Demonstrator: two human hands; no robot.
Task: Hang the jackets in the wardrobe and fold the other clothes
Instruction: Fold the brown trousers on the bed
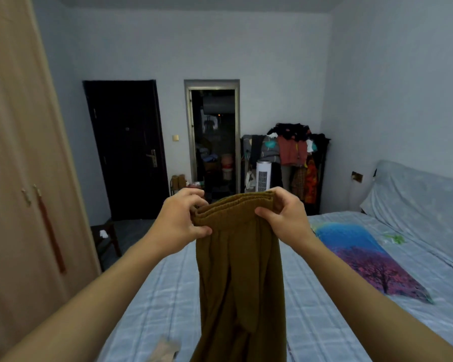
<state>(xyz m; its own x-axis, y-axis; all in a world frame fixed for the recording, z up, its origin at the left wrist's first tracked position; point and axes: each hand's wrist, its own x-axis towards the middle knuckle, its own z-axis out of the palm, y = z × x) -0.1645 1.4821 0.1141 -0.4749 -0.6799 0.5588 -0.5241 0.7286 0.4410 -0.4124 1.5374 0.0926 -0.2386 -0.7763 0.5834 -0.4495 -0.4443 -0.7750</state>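
The left hand (179,220) pinches the left end of the waistband of a pair of brown trousers (239,278), thumb in front and curled fingers behind the gathered elastic. The right hand (285,218) grips the right end of that waistband the same way, thumb toward the camera, fingers folded over the top edge. Both forearms reach forward and upward from the lower corners, wrists level with each other, so the waistband runs crosswise between the hands. From there the trousers hang straight down, their long axis upright, the legs lying together in loose folds and passing out of view at the bottom edge.

The trousers hang above a bed (324,322) with a pale blue checked sheet. On the bed, right of the trousers, lies a pillow (364,254) printed with a pink tree against blue. Left of the trousers stands a tan wardrobe (19,178), doors closed, a red tassel hanging at its handles. Beyond the trousers are a dark door (126,150), an open doorway (213,139), and a clothes rack (293,155) piled and hung with garments, with a white tower fan (262,180) in front of it.
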